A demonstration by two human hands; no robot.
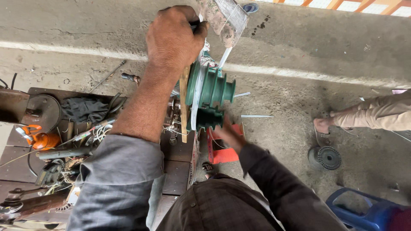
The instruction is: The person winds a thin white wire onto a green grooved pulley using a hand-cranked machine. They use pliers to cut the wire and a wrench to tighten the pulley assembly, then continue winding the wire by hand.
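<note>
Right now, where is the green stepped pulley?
In the head view, the green stepped pulley sits near the middle of the picture, just right of the left hand and above the blurred right hand, beside the cluttered workbench.

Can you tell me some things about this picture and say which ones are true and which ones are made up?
1. The left hand is up on top of the machine, above the green stepped pulley. True.
2. The stepped pulley is bright yellow. False: it is green.
3. The right hand is low down by the pulley, and it looks blurry. True.
4. A blue plastic thing sits in the bottom right corner. True.
5. The orange oil can lies on the ground next to the other person's foot. False: it sits on the cluttered workbench at the left; a dark round spool is by that foot.
</note>
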